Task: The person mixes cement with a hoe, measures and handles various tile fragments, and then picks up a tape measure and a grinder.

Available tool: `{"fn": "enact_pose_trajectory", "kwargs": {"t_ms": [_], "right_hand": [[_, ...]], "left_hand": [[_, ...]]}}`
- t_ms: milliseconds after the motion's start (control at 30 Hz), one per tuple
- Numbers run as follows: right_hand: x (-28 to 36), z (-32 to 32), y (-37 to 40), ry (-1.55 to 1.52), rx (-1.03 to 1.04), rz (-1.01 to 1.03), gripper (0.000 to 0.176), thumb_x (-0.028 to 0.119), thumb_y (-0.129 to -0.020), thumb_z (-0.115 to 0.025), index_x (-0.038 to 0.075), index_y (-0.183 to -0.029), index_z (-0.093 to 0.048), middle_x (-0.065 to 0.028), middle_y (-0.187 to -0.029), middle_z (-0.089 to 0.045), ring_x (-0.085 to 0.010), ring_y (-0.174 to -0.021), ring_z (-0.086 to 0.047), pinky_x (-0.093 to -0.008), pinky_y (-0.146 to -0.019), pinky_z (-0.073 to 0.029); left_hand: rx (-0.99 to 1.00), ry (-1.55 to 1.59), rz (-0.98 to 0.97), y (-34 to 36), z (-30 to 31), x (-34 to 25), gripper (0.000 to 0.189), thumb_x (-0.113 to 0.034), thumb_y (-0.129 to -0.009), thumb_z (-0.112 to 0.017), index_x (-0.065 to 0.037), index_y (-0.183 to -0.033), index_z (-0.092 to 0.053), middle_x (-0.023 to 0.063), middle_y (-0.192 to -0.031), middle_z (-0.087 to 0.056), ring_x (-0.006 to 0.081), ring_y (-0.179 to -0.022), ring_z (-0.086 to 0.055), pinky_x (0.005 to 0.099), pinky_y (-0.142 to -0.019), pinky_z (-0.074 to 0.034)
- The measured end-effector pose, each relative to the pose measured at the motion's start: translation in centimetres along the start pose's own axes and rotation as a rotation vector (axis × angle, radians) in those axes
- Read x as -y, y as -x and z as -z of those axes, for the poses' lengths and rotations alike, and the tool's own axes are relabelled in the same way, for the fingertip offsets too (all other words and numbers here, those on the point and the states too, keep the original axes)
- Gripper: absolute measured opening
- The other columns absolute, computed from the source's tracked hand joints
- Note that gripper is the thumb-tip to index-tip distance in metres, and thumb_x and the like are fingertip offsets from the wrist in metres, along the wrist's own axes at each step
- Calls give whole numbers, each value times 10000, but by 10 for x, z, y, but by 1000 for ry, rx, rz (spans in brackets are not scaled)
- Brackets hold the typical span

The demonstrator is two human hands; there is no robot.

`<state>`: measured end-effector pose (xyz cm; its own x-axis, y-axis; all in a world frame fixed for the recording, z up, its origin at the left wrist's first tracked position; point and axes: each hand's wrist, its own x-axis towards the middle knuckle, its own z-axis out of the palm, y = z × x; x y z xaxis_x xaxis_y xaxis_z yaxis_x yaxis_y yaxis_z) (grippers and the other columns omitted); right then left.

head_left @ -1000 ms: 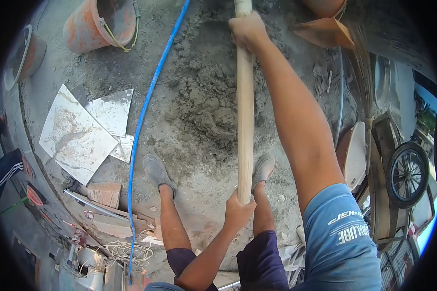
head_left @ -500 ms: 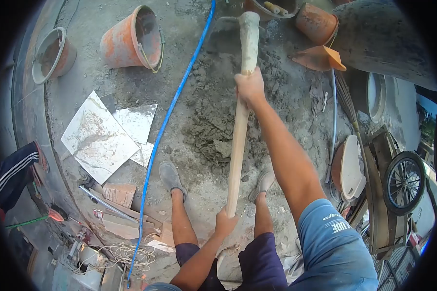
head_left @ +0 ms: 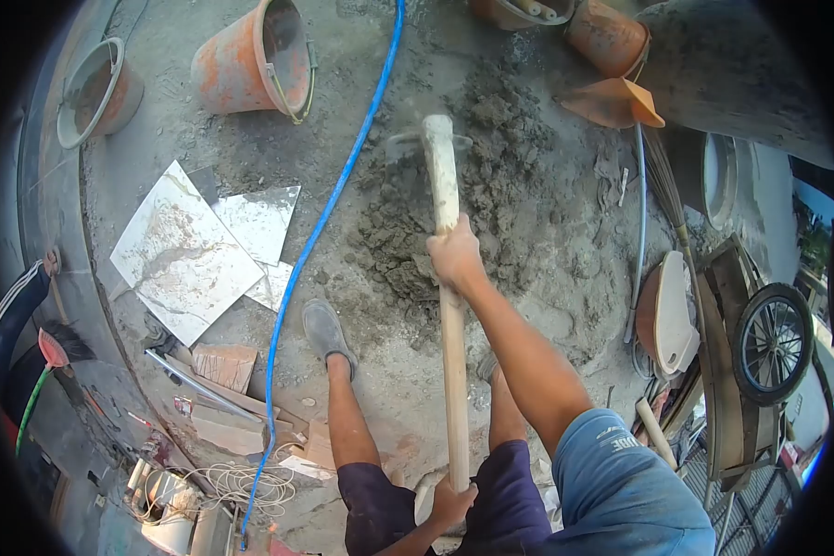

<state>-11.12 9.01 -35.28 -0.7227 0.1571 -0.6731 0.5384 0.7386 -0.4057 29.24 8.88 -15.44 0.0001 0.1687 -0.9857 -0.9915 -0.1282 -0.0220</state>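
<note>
The right hand (head_left: 456,256) and left hand (head_left: 454,503) wrap the hoe (head_left: 453,380), the right nearer its head; the long handle points forward, its head near the left edge of the mortar (head_left: 398,241).

tan hndl (head_left: 455,371), blu hose (head_left: 332,199), org bkt (head_left: 230,72)

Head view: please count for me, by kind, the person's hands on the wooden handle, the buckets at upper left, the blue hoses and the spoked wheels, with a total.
Hands: 2 (left hand, right hand), on the wooden handle
Buckets: 2 (orange bucket, grey-rimmed bucket)
Blue hose: 1
Spoked wheel: 1
Total: 6
</note>
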Motion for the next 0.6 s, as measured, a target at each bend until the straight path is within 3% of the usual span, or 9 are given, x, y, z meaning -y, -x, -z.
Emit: {"fn": "enact_pose_trajectory", "kwargs": {"t_ms": [67, 100, 167, 200, 267, 333, 433, 500, 600], "right_hand": [[-47, -3, 48, -63, 34, -58, 501, 208, -815, -610, -48, -1201, -419, -263, -908, -648, -383, -815, -671, -434, -752, -544], [-51, 5, 62, -185, 140, -174, 499, 211, -815, -616, -46, -1195, -420, -247, -899, -645, -365, -808, -670, -430, -754, -543], [-36, 22, 62, -260, 76, -88, 503, 205, -810, -629, -40, -1194, -415, -213, -858, -636, -302, -744, -670, -401, -685, -549], [-22, 29, 43, -136, -55, 43, 514, 183, -801, -636, -50, -1195, -402, -297, -952, -642, -417, -876, -666, -444, -796, -532], [18, 40, -27, -280, -104, 47, 455, 159, -804, -634, -54, -1148, -427, -249, -895, -648, -355, -749, -678, -422, -694, -552], [79, 52, -95, -472, -151, 78, 392, 104, -804, -609, -48, -1124, -443, -152, -763, -623, -212, -547, -623, -358, -490, -521], [134, 45, -179, -476, -111, -12, 397, 83, -800, -625, -61, -1123, -445, -139, -743, -632, -207, -554, -631, -347, -471, -526], [144, 27, -188, -500, -104, -39, 370, 63, -802, -625, -71, -1106, -461, -144, -774, -636, -203, -573, -639, -343, -471, -538], [152, 18, -153, -619, -63, -61, 104, -4, -786, -612, -57, -853, -553, -100, -678, -571, -174, -529, -568, -312, -462, -502]], "left_hand": [[2, -15, 20, 16, -6, 21, 269, -117, -766, -673, 39, -974, -602, 145, -740, -660, 245, -708, -678, 373, -672, -533], [-45, -42, -95, 15, 1, 21, 277, -122, -765, -675, 40, -978, -604, 149, -745, -665, 246, -713, -681, 372, -675, -533], [-122, -92, -312, 9, 10, 27, 291, -133, -764, -679, 41, -986, -607, 158, -756, -674, 247, -722, -689, 370, -679, -533], [-154, -122, -414, 6, 17, 34, 298, -138, -764, -681, 42, -991, -609, 163, -762, -679, 248, -726, -693, 369, -682, -533], [-69, -222, -236, -38, 52, -54, 334, -149, -747, -684, 32, -1017, -612, 204, -835, -678, 259, -819, -696, 382, -721, -521], [-175, -246, -424, -80, 86, -134, 338, -137, -737, -680, 15, -1029, -605, 214, -789, -639, 263, -727, -671, 374, -683, -509], [-168, -309, -369, -74, 133, -236, 370, -121, -746, -665, 31, -1073, -588, 203, -782, -639, 305, -710, -650, 396, -673, -506], [-192, -286, -359, -36, 152, -253, 380, -117, -747, -662, 41, -1083, -581, 197, -785, -640, 300, -704, -649, 395, -661, -507], [-237, -361, -459, 3, 158, -243, 399, -118, -749, -659, 59, -1095, -564, 182, -788, -640, 274, -687, -647, 375, -631, -508]]}}
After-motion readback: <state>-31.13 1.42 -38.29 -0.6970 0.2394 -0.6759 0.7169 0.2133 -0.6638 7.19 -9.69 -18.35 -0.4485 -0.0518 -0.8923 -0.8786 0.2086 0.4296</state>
